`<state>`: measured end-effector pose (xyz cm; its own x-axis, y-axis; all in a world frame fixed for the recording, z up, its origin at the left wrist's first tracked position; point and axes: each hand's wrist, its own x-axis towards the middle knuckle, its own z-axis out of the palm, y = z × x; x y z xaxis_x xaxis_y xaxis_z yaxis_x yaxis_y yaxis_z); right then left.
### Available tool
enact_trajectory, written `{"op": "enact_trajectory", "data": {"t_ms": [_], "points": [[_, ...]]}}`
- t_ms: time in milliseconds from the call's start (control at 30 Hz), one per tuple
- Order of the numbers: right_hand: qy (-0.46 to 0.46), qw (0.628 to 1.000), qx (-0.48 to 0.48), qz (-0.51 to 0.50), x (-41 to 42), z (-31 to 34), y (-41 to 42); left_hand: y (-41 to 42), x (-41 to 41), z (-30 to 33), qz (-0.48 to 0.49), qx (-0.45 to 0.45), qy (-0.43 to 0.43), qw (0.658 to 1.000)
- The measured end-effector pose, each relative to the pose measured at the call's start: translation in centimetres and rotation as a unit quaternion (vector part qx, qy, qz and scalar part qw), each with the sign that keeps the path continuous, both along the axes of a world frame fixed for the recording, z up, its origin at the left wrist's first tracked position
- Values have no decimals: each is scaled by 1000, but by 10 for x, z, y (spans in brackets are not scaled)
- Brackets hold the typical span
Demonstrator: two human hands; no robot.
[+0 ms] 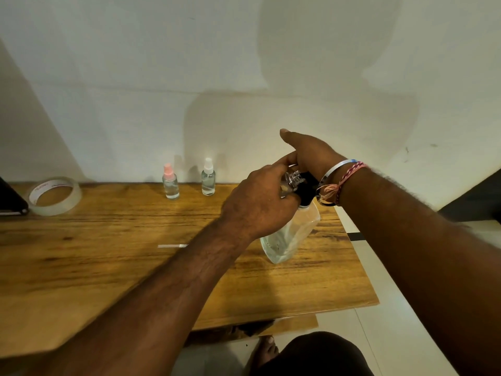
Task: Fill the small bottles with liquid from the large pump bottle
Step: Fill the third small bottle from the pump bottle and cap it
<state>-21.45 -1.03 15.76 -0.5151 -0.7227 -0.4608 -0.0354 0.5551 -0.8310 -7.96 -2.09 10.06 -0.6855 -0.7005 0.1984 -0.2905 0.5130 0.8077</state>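
Observation:
The large clear pump bottle point(290, 234) with a black pump head leans tilted over the right part of the wooden table point(108, 240). My right hand point(311, 156) lies over the black pump head with the thumb sticking out. My left hand point(257, 204) grips a small clear threaded object point(294, 179), seemingly a small bottle, right at the pump head; most of it is hidden by my fingers. Two small capped bottles holding clear liquid stand by the wall: one with a pink cap point(170, 183), one with a white cap point(208, 177).
A roll of clear tape point(54, 195) lies at the back left beside a dark object point(10, 202). A short white strip point(173, 245) lies mid-table. The table's right edge runs just past the pump bottle, with tiled floor point(393, 308) below.

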Motion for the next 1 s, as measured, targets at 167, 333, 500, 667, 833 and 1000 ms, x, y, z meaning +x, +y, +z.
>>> {"op": "enact_trajectory", "data": {"t_ms": [167,333,500,667,833,1000], "points": [[-18,1000,11,9,-1,1,-3,-1,-1,-1,-3,2,3,1000],[21,1000,10,19,1,-1,0,-1,-1,-3,0,6,0,1000],[85,996,3,21,-3,-10,-2,-1,-1,-6,11,5,-18,1000],[104,994,-1,22,-2,-14,-5,-3,-1,-8,10,-3,-30,999],[147,988,-9,35,2,-11,-6,-3,0,-9,19,5,-21,1000],[80,997,-7,9,0,-6,1,0,0,-6,2,6,-13,1000]]}}
